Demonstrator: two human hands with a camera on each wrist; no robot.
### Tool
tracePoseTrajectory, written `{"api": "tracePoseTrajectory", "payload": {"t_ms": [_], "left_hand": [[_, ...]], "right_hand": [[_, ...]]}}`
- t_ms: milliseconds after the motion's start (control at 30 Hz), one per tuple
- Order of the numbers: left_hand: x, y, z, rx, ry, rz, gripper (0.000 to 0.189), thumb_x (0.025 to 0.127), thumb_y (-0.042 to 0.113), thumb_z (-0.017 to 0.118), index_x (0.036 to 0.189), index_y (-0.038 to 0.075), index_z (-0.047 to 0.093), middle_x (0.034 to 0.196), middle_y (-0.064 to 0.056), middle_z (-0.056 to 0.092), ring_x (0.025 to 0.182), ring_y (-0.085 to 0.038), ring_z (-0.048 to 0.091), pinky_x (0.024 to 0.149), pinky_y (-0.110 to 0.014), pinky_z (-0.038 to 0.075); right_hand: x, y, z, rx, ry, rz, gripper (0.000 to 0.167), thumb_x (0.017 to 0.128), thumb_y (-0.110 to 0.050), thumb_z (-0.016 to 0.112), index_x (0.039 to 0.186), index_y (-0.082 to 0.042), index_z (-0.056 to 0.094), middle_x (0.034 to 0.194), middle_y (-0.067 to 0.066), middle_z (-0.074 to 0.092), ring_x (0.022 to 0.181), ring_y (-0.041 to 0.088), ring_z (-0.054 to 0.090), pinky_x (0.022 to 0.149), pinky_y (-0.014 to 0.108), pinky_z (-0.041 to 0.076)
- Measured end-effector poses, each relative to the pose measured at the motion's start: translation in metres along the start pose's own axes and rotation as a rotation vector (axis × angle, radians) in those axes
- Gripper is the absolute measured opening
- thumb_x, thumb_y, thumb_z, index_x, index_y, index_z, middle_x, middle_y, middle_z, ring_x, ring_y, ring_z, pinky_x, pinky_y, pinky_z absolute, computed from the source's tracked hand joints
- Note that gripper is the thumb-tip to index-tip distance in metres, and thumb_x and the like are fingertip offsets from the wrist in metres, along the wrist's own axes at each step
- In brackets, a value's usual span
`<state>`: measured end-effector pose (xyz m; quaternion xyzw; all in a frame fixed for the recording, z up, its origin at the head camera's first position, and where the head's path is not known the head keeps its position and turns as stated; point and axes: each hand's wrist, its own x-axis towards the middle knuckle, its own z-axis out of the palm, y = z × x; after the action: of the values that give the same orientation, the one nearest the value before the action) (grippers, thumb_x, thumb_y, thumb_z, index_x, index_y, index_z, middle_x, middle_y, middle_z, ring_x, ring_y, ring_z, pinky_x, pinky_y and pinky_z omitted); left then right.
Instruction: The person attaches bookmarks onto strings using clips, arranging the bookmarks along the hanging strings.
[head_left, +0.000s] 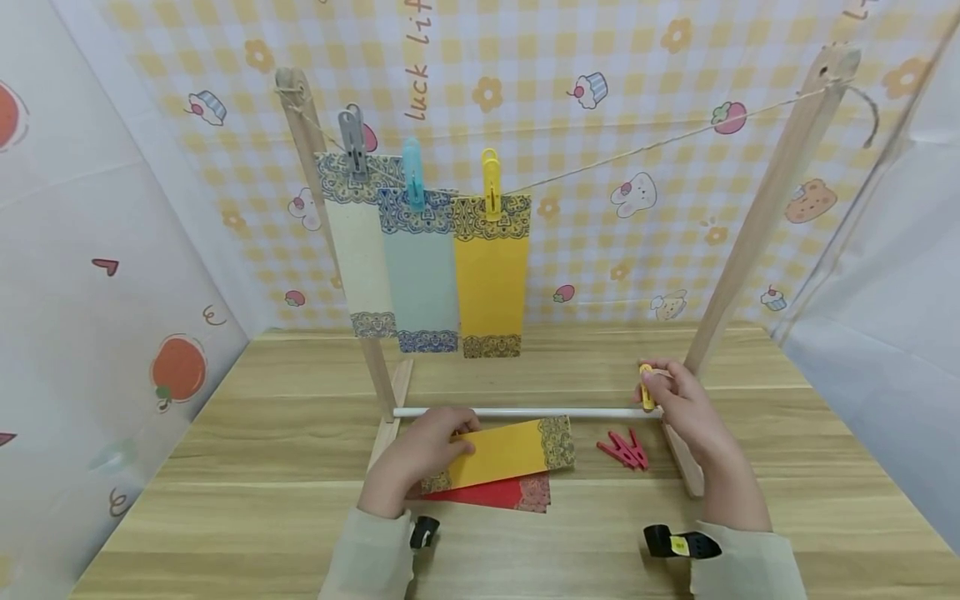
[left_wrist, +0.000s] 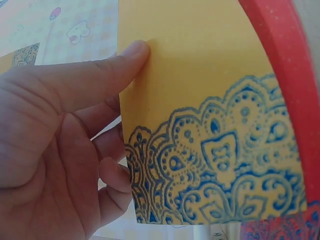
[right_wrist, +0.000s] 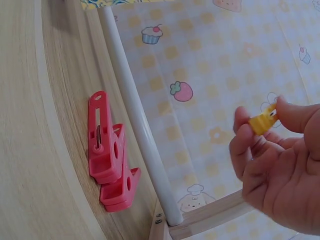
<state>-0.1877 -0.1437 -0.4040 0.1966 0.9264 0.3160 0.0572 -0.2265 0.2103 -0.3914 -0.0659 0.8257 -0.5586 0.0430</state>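
A yellow card (head_left: 502, 454) with patterned ends is pinched at its left part by my left hand (head_left: 427, 450). In the left wrist view the thumb lies on the card's face and the other fingers go behind it. Under the yellow card, a red card (head_left: 487, 495) shows along its lower edge. My right hand (head_left: 686, 404) pinches a yellow clothespin (head_left: 647, 387) between thumb and fingers, near the foot of the right post. Two red clothespins (head_left: 624, 450) lie on the table to the left of that hand.
A string (head_left: 652, 147) runs between two wooden posts (head_left: 772, 208). From it hang cream (head_left: 363, 258), pale green (head_left: 422, 279) and yellow (head_left: 491, 283) cards on grey, blue and yellow clothespins. A white rod (head_left: 525, 412) joins the posts low down, behind the held card.
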Motion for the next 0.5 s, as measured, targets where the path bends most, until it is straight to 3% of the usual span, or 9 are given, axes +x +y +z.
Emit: {"api": "tracePoseTrajectory", "payload": {"t_ms": [200,500], "left_hand": [[-0.0007,0.0029,-0.0016,-0.007,0.007,-0.008,0.01,0.091,0.005,0.069,0.099,0.01,0.07,0.099,-0.004,0.072,0.092,-0.018,0.064,0.083,-0.039,0.054],[-0.0025,0.0073,-0.0047,0.01,0.011,-0.018,0.008,0.091,0.007,0.069,0.097,0.013,0.07,0.097,-0.001,0.072,0.088,-0.014,0.062,0.08,-0.036,0.054]], "right_hand": [[0.0013,-0.0006,0.0008,0.057,0.045,-0.035,0.048,0.106,-0.029,0.046,0.136,0.007,0.037,0.077,-0.016,0.065,0.07,0.004,0.052,0.064,0.022,0.044],[-0.0022,-0.0066,0.0019,0.058,0.036,-0.056,0.052,0.104,-0.034,0.051,0.136,0.007,0.045,0.086,-0.022,0.07,0.087,-0.003,0.057,0.076,0.022,0.05]]}}
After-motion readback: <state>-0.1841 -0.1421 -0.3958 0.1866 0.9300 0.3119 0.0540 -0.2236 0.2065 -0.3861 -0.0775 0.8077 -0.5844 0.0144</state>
